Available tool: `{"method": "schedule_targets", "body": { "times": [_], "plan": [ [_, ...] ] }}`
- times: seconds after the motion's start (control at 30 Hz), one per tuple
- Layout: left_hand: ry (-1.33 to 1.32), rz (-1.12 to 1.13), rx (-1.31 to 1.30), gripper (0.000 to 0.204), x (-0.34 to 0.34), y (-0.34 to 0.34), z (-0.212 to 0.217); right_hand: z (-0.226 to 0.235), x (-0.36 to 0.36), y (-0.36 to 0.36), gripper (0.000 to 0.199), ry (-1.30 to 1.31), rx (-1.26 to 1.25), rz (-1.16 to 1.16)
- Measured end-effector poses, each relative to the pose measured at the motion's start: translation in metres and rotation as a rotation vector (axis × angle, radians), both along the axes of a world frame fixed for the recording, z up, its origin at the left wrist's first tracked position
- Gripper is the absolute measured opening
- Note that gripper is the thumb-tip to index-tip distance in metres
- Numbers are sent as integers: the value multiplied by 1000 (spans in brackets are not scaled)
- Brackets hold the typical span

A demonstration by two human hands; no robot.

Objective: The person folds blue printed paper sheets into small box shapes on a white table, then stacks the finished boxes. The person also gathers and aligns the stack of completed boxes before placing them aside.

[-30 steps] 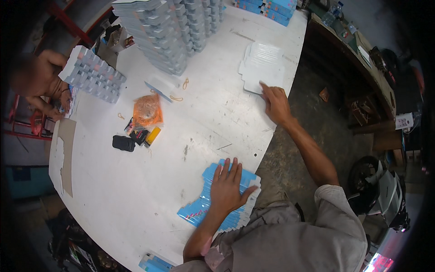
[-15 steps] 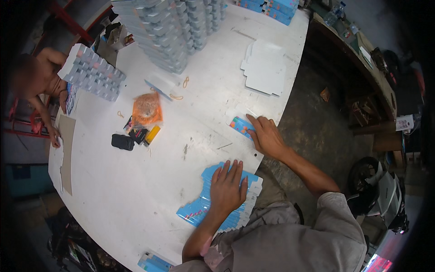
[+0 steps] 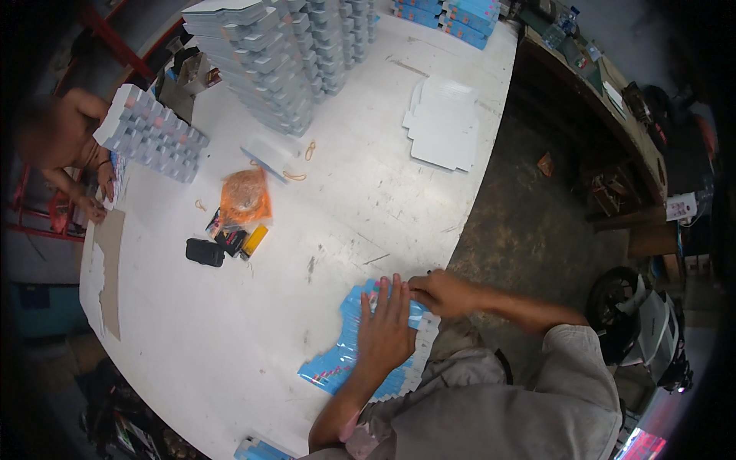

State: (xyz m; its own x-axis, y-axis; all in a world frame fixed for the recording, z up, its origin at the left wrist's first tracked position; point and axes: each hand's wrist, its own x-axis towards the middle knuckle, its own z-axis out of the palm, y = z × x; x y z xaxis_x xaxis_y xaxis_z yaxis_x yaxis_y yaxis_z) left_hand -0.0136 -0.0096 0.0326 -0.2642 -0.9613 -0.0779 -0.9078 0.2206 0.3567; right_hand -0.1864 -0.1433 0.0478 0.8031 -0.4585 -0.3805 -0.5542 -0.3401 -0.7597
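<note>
Fanned-out flat blue cartons (image 3: 330, 366) with white flaps lie overlapping at the table's near edge. My left hand (image 3: 386, 326) rests on them, palm down, its fingers stretched out. Close beside its fingertips, my right hand (image 3: 443, 293) has its fingers curled in at the far right end of the fan, pinching the edge of a flat blue carton there; the fingertips are partly hidden. A small stack of white blanks (image 3: 443, 126) lies farther off, near the table's right edge.
Tall stacks of grey-white blanks (image 3: 268, 77) stand at the back, blue cartons (image 3: 452, 17) beyond. An orange bag (image 3: 245, 198), black case (image 3: 205, 252), yellow lighter (image 3: 254, 241) and rubber bands (image 3: 294, 176) lie mid-table. A co-worker (image 3: 65, 138) works at left, beside another stack (image 3: 153, 132).
My right hand has come back toward me from the small blue carton on the table to the fan; that carton is gone from its spot. My left hand stays on the fan.
</note>
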Motion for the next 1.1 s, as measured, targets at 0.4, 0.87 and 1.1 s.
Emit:
{"method": "schedule_targets", "body": {
  "times": [0.4, 0.87, 1.1],
  "plan": [
    [133, 99, 68, 65, 1, 4, 4, -13, -40, -350, 136, 446, -850, -544],
    [161, 137, -38, 54, 11, 15, -6, -12, -1, -92, 75, -163, -969, -328],
    [245, 156, -97, 54, 15, 22, -17, -31, 8, 4, 43, -192, -448, -289]
  ]
}}
